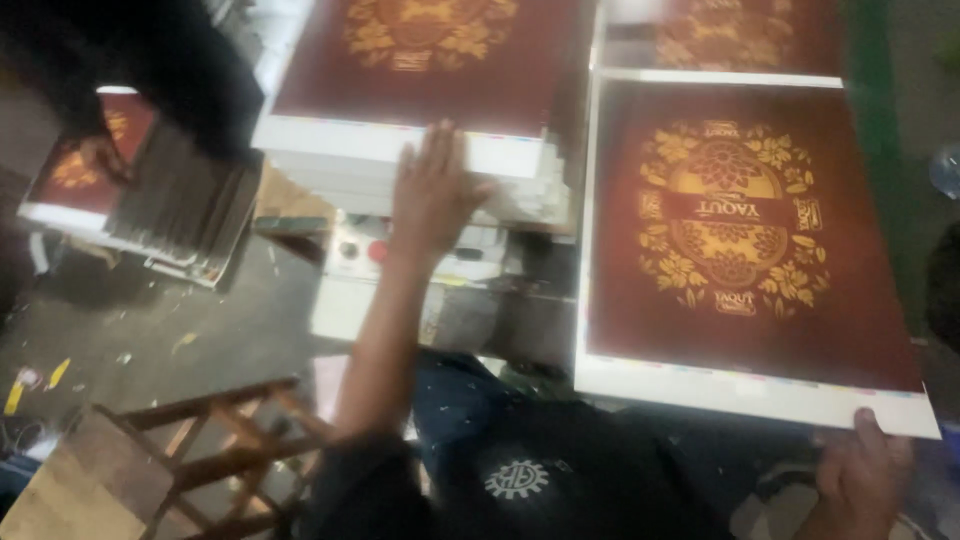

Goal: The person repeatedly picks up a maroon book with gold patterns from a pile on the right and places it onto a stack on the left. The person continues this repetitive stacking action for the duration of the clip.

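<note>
Far left, another person's hand (100, 155) rests on a small stack (75, 170) of maroon printed sheets with a gold ornament, beside a fanned pile of grey boards (180, 205). Near left, a wooden stool (215, 440) stands on the littered grey floor (150, 330), which lies open between the stool and the piles.

At centre, the left hand (435, 195) lies flat, fingers spread and gripping nothing, on the white near edge of a tall stack (420, 90) of large maroon sheets with a gold floral emblem. Below that stack sits a pale control box (365, 260) with a red button.

To the right, the top sheet (735, 240) of another pile shows the same maroon field, gold oval ornament and white margins; its near margin carries a thin strip of colour marks. The right hand (860, 470) holds this sheet by its near right corner, thumb on top, fingers hidden beneath. A further maroon sheet (730, 35) lies beyond it at the far right.
</note>
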